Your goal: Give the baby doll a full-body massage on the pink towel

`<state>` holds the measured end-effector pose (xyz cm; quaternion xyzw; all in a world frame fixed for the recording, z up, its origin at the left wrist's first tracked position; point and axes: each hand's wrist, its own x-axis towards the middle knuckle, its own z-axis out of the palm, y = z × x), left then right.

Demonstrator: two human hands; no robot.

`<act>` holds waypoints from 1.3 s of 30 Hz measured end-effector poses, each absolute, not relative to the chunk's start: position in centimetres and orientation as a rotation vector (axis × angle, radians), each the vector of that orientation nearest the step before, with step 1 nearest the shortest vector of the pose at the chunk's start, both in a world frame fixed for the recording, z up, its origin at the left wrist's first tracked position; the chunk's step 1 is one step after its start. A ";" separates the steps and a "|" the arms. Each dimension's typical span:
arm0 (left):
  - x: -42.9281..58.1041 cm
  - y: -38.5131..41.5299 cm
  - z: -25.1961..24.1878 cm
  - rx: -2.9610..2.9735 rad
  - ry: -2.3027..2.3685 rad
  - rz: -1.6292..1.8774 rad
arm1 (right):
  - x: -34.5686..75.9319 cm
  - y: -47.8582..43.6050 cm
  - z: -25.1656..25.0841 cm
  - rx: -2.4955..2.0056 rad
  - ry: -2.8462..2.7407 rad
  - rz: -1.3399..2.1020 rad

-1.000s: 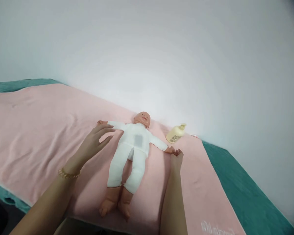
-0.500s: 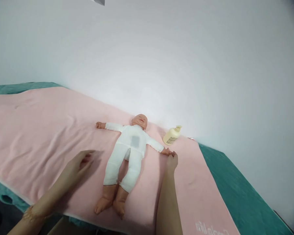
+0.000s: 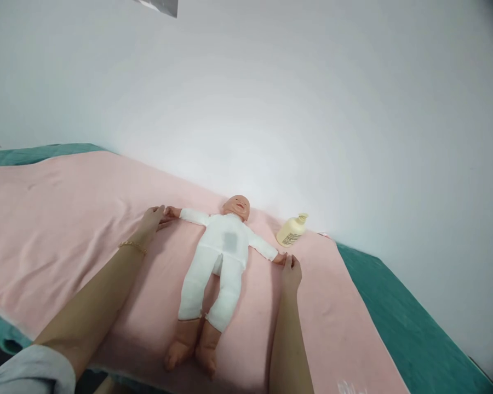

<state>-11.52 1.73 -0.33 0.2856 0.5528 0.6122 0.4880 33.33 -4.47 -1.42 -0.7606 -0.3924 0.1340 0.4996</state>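
Note:
A baby doll (image 3: 234, 257) with a white cloth body lies on its back on a pink towel (image 3: 86, 219), arms spread wide and bare feet toward me. A grey square shows on its chest. At the doll's outstretched hand on the left side, my left hand (image 3: 152, 219) is closed with its fingertips on that small hand (image 3: 173, 212). On the other side, my right hand (image 3: 292, 269) pinches the doll's other hand (image 3: 279, 258) between thumb and fingers. Just beyond my right hand stands a pale yellow pump bottle (image 3: 292, 231).
Green cloth (image 3: 398, 306) covers the surface beneath the towel and shows at the right and far left. A pale wall (image 3: 271, 109) rises directly behind the doll's head and the bottle. White lettering (image 3: 351, 387) marks the towel's near right corner.
My left hand has moved up and away from me to the doll's hand on the left, closing there. My right hand keeps its pinch. The view has shifted slightly.

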 end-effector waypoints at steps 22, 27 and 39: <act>-12.1 3.5 -1.6 0.855 1.153 1.536 | 31.4 -6.3 0.0 -1.479 -0.736 0.216; -11.8 3.6 -1.3 0.811 1.160 1.560 | 31.4 -6.0 -0.2 -1.419 -0.725 0.268; -12.4 4.3 -1.9 0.738 1.056 1.545 | 33.7 -4.5 -2.3 -1.155 -0.677 0.723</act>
